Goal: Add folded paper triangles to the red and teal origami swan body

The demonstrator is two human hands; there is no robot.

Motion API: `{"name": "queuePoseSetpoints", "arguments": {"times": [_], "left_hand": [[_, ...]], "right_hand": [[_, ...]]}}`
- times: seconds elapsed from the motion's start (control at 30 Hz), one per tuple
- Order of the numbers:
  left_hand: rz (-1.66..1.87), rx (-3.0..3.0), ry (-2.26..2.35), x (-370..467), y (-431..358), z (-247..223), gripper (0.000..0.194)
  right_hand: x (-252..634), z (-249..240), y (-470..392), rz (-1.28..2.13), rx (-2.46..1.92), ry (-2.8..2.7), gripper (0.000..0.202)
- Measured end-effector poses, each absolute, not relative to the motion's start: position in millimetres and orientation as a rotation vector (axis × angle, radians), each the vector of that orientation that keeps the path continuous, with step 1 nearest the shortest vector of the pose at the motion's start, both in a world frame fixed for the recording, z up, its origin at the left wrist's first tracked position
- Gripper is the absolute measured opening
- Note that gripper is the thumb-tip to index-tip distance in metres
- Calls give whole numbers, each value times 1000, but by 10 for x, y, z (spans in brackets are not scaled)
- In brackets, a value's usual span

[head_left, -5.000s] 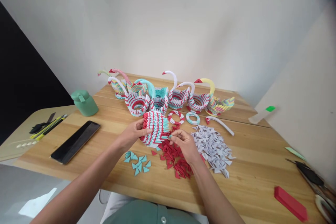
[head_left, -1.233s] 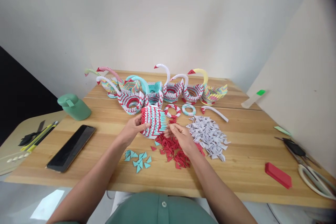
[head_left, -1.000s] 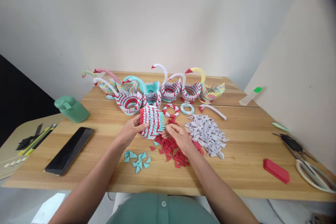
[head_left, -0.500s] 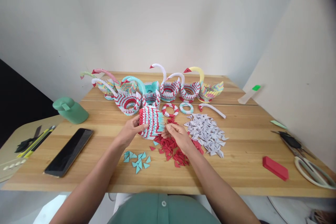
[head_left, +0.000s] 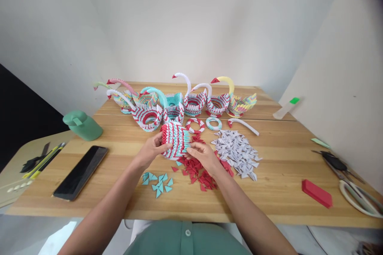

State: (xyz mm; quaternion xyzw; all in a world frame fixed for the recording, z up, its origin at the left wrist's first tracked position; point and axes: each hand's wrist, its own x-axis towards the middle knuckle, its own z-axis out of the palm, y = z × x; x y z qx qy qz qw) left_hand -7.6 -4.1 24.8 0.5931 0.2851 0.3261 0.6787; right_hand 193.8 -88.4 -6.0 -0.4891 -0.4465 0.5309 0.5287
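Front edge of the table (head_left: 275,167) runs right under both forearms, and the roomiest stretches of wood I can see are between the phone (head_left: 80,173) and the left arm, and over between the white triangles (head_left: 237,153) and the red block (head_left: 317,193). Straight ahead it's tight: a row of paper swans (head_left: 194,105) sits right behind the striped paper body (head_left: 176,140), with a red-and-white ring (head_left: 195,131) just past it. Left hand (head_left: 149,149) has that body gripped by its red end, turned on its side mid-table. Right hand (head_left: 203,155) has its fingertips bunched at the spiky turquoise end, tbh can't tell if a piece is pinched in there. Red triangles (head_left: 206,179) spread under that hand, turquoise ones (head_left: 160,185) nearer the edge, green jug (head_left: 85,125) way off left
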Motion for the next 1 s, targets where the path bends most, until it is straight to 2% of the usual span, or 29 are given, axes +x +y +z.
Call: {"name": "queuePoseSetpoints", "arguments": {"times": [0.3, 0.6, 1.0], "left_hand": [[743, 1343, 644, -55, -65, 254, 53], [825, 1288, 616, -80, -6, 194, 49], [825, 1286, 620, -76, 3, 122, 51]], "right_hand": [[1959, -111, -862, 1194, -1225, -1123, 28], [1954, -59, -890, 1360, -1027, -930, 27], [1942, -77, -897, 1333, -1054, -946, 23]]}}
